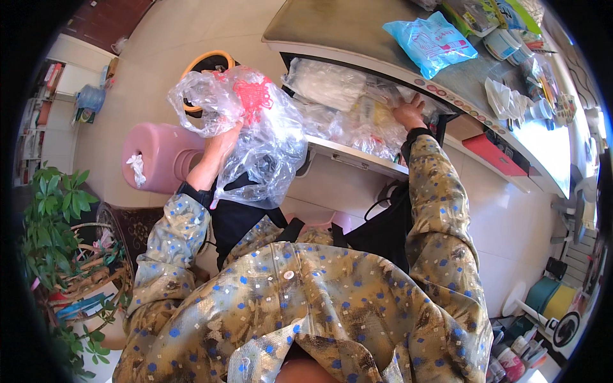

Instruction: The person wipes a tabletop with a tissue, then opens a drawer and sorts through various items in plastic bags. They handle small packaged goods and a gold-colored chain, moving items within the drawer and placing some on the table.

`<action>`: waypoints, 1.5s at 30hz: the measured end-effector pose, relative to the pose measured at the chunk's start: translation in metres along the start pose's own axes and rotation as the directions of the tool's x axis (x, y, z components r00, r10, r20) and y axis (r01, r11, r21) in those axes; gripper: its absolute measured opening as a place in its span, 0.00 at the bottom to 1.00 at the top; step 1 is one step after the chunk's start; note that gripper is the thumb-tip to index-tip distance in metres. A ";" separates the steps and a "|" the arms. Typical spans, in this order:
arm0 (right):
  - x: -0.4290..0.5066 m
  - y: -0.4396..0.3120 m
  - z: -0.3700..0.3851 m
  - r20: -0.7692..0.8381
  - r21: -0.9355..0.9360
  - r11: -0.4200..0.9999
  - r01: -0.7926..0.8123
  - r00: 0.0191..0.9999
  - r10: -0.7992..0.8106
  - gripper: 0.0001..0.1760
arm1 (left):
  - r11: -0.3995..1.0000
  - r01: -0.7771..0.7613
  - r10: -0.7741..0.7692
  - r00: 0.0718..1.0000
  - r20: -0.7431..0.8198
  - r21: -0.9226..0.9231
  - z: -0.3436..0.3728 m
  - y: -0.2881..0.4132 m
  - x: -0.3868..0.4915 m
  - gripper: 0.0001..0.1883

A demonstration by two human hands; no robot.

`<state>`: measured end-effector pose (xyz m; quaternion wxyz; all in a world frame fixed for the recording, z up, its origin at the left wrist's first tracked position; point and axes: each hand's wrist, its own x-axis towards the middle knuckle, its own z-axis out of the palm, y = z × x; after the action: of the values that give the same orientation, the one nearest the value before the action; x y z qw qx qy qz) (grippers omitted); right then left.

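My left hand (223, 143) is partly hidden under a large clear plastic bag (268, 139) with red print, which hangs over it and spreads towards the drawer; the fingers are inside or behind the film. My right hand (410, 113) reaches into the pulled-out drawer (357, 152) at its right part, fingers spread, resting at the plastic packages. In the drawer lie a stack of clear bags (330, 85), a yellowish plastic packet (371, 112) and crumpled clear packaging (376, 136). Whether the right fingers grip any of it is not plain.
Above the drawer is a desk top (335, 24) with a blue printed packet (433, 43), white tubs (502, 44) and crumpled tissue (505, 100). At the left stand a pink plastic stool (155, 158), an orange-rimmed bin (191, 62) and a leafy plant (57, 201). Two red-and-wood drawers sit right.
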<state>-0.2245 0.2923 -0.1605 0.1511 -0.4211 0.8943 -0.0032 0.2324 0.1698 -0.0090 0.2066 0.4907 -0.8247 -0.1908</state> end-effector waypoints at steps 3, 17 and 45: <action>0.006 0.008 0.001 -0.093 -0.107 0.994 0.034 0.995 -0.044 0.29 | 0.998 0.060 -0.060 0.998 0.033 -0.004 0.000 -0.005 0.002 0.20; -0.130 -0.062 -0.067 -0.250 -0.043 0.799 0.599 0.768 -0.589 0.15 | 0.988 0.121 -0.110 0.987 0.116 -0.097 0.012 -0.010 0.006 0.19; -0.232 -0.164 -0.121 -0.557 -0.143 0.311 0.939 0.184 -0.810 0.09 | 0.595 0.145 0.099 0.963 0.252 -0.790 -0.021 0.098 -0.021 0.28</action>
<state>0.0046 0.3466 0.0392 -0.0868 -0.8160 0.4796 -0.3108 0.1808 0.2298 0.0569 0.2881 0.3250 -0.6640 -0.6087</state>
